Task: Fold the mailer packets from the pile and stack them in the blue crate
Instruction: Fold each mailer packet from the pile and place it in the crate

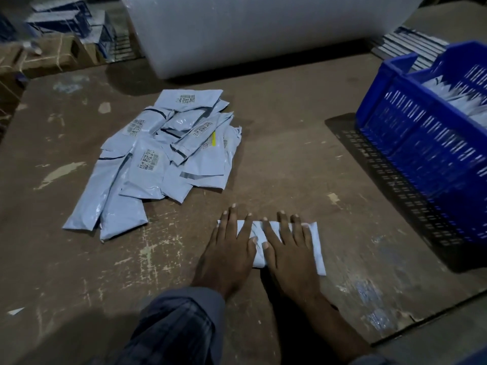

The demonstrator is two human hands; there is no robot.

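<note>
While I press a folded mailer packet (313, 246) flat at lower centre of the frame, my left hand (229, 251) and right hand (288, 255) lie on it with straight fingers, gripping nothing. Pale blue-grey and glossy, the packet looks thin, soft and light; I judge it slippery and apt to spring open, so pinching it across the folded edges should carry it best. More packets, some bearing barcode labels, sprawl in a loose pile (160, 156) left of centre on the worn brown table (276, 159). At the right edge, well apart from my hands, the blue crate (421, 143) holds folded packets.
</note>
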